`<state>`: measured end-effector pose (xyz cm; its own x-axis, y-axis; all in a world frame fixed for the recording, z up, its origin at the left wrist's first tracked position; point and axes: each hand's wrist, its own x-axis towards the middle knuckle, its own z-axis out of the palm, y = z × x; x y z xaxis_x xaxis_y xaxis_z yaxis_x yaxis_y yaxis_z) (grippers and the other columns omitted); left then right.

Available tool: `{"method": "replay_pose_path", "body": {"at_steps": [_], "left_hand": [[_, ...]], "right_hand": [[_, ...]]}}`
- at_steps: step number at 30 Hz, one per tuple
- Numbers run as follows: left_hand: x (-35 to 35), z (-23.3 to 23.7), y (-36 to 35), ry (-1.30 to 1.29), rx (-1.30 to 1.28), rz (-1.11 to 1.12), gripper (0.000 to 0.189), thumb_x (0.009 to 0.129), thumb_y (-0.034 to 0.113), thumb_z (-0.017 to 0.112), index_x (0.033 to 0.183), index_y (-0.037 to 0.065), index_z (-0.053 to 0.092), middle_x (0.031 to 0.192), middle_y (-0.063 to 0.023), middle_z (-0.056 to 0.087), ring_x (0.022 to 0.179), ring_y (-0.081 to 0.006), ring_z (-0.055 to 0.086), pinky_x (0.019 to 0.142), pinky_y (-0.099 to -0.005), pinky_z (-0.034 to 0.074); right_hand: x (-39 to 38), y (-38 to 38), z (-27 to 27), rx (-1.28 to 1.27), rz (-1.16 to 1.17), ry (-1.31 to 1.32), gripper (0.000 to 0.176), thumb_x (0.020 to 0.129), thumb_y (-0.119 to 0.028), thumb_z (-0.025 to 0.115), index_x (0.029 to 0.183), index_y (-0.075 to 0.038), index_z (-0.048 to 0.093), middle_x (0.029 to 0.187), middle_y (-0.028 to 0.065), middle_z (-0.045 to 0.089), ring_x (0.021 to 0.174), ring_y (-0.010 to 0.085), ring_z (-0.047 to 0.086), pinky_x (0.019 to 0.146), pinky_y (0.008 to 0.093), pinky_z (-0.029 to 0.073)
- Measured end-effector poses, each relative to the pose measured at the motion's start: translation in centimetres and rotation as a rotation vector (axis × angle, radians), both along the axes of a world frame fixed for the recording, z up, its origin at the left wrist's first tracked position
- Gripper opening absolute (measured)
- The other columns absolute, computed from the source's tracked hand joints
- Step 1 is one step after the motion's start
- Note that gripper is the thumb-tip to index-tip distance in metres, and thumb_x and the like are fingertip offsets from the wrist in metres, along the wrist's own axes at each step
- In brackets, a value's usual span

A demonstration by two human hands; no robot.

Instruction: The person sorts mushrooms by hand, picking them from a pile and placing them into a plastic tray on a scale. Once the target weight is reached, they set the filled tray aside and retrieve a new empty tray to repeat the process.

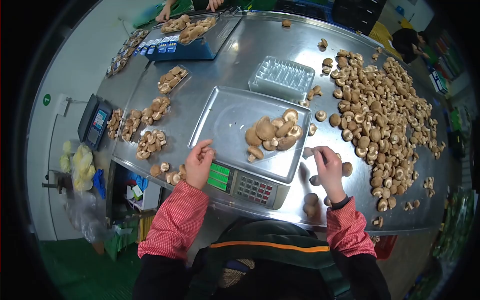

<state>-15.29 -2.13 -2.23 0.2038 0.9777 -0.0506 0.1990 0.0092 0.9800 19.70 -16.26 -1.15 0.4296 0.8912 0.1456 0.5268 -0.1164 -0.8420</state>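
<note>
A digital scale [252, 187] with a green-lit display stands in front of me, its metal tray [220, 117] bearing a small heap of shiitake mushrooms [270, 131]. One mushroom [255, 153] lies apart from the heap, toward the tray's front. My right hand [328, 170] is beside the tray's right edge, thumb and fingers closed on a mushroom [308, 152]. At the tray's front left corner is my left hand [200, 162], fingers curled together; whatever they may hold is hidden.
A large pile of mushrooms [385, 125] covers the right of the metal table. Clear plastic trays [285, 75] are stacked behind the scale. Mushroom groups [151, 143] lie at left near another scale's display [95, 125]. Across the table, another person's hands [165, 12] are near packed mushrooms.
</note>
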Motion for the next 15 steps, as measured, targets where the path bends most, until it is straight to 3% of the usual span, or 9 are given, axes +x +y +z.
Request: {"method": "replay_pose_path", "body": {"at_steps": [4, 7, 12, 15], "left_hand": [[0.1, 1.1, -1.1, 0.182, 0.008, -0.082, 0.03, 0.087, 0.005, 0.071, 0.117, 0.002, 0.068, 0.095, -0.0029, 0.065, 0.08, -0.0091, 0.059, 0.075, -0.0239, 0.051], [1.2, 2.5, -1.0, 0.423, 0.155, -0.277, 0.028, 0.089, 0.005, 0.071, 0.117, 0.001, 0.067, 0.084, 0.0008, 0.057, 0.075, -0.0078, 0.052, 0.071, -0.0227, 0.047], [5.3, 2.3, -0.7, 0.748, 0.182, -0.382, 0.035, 0.083, 0.025, 0.075, 0.106, 0.0, 0.067, 0.081, -0.0114, 0.059, 0.073, -0.025, 0.06, 0.071, -0.0377, 0.051], [7.4, 1.5, -0.2, 0.788, 0.115, -0.327, 0.028, 0.084, 0.019, 0.071, 0.101, -0.001, 0.062, 0.083, -0.0124, 0.061, 0.073, -0.0246, 0.062, 0.07, -0.0374, 0.051]], "right_hand": [[0.5, 1.2, -0.3, 0.037, -0.005, -0.048, 0.014, 0.095, -0.011, 0.062, 0.103, -0.002, 0.069, 0.091, 0.0122, 0.069, 0.073, 0.0248, 0.066, 0.069, 0.0332, 0.052], [1.3, 3.4, 0.2, 0.057, -0.001, -0.155, 0.017, 0.096, -0.014, 0.062, 0.108, -0.003, 0.068, 0.093, 0.0141, 0.067, 0.072, 0.027, 0.065, 0.067, 0.0352, 0.051], [1.3, 8.5, -1.3, 0.14, 0.02, -0.379, 0.025, 0.095, -0.013, 0.058, 0.116, -0.002, 0.066, 0.097, 0.0206, 0.068, 0.083, 0.039, 0.066, 0.075, 0.0469, 0.053], [0.6, 9.3, -1.3, -0.096, 0.077, -0.428, 0.023, 0.095, -0.013, 0.055, 0.111, 0.0, 0.065, 0.095, 0.0236, 0.068, 0.087, 0.0418, 0.066, 0.077, 0.05, 0.053]]}}
